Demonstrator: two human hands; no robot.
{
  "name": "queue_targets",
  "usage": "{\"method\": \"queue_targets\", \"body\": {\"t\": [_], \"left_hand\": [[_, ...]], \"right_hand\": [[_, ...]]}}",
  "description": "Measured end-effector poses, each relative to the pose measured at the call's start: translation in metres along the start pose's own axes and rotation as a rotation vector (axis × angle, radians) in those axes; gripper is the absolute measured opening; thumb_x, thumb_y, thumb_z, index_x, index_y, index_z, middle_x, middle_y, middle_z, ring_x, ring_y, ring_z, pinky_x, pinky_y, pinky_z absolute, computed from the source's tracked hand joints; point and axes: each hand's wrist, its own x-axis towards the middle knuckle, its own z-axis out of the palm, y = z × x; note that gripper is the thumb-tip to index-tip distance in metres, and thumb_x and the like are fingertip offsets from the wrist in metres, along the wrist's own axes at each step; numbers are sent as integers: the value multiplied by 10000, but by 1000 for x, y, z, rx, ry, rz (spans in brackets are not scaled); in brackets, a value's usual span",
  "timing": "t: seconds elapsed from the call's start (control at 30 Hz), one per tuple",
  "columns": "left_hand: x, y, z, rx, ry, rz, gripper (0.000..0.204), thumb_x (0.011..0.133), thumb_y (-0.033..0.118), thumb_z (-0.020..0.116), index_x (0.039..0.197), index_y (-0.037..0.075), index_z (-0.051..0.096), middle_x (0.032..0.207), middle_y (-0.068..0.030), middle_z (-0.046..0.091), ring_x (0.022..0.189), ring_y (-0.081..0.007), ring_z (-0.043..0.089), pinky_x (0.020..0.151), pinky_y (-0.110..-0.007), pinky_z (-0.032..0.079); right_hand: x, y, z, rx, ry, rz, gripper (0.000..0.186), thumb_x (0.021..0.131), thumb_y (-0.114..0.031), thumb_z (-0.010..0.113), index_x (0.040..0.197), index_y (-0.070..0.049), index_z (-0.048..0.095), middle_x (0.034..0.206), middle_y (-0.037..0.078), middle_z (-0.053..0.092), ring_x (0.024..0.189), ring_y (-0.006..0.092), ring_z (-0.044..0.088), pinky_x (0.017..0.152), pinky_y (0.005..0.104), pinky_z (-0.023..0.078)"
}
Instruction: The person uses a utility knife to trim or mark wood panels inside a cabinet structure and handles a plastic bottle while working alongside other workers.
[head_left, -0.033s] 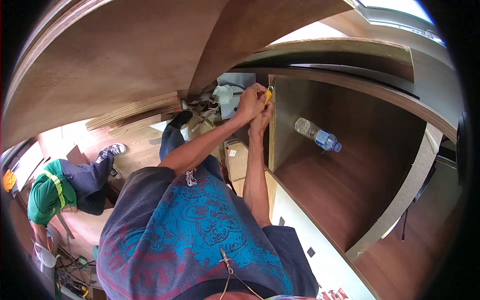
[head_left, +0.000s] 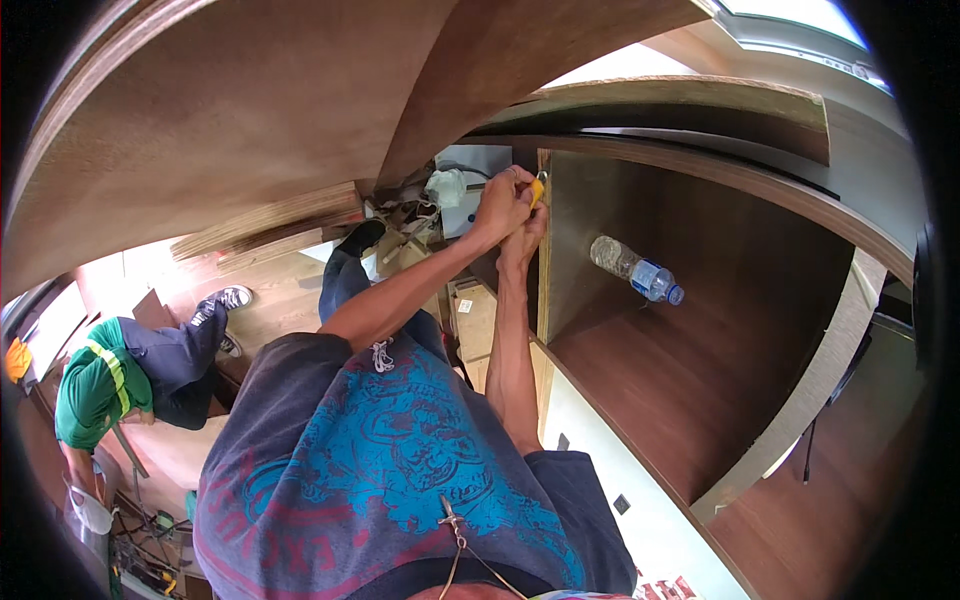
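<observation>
At the upright plywood edge (head_left: 543, 270) of the cabinet, my left hand (head_left: 503, 208) is closed with its fingertips on a small yellow tool (head_left: 537, 190) that has a bit of metal at its top. Directly below, my right hand (head_left: 522, 235) is also closed around the lower part of this tool, against the edge. The two hands touch, and their fingers partly hide the tool, so its exact kind is unclear.
A plastic bottle (head_left: 637, 269) lies inside the dark cabinet (head_left: 690, 400). A large curved panel (head_left: 230, 120) fills the upper left. Stacked boards (head_left: 270, 225) and cluttered bags and offcuts (head_left: 446, 188) lie beyond my arms. Another person in green (head_left: 95, 390) is low at the left.
</observation>
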Motion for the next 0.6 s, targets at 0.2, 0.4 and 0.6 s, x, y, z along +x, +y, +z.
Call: {"method": "queue_targets", "body": {"t": [0.2,0.4,0.6], "left_hand": [[-2,5,-1,28,4,29,175,828,-12,595,991,-45,650,907,-208,699,848,-307,704,759,-383,545],[-6,-8,-2,112,-43,71,196,812,-12,593,1001,-39,642,876,-206,683,876,-323,694,788,-406,538],[-3,-2,-6,73,-51,60,158,807,9,599,950,-33,651,841,-207,672,827,-342,679,751,-421,522]], "right_hand": [[-6,-7,0,27,-19,-76,254,967,-232,631,1105,-58,508,1059,48,587,937,123,566,817,282,492],[-6,8,1,103,30,-63,268,1011,-346,571,1017,-87,504,972,15,574,882,91,553,772,255,483],[-15,-10,11,136,-28,-17,279,1023,-369,539,1035,-93,499,980,16,578,872,87,549,763,261,486]]}}
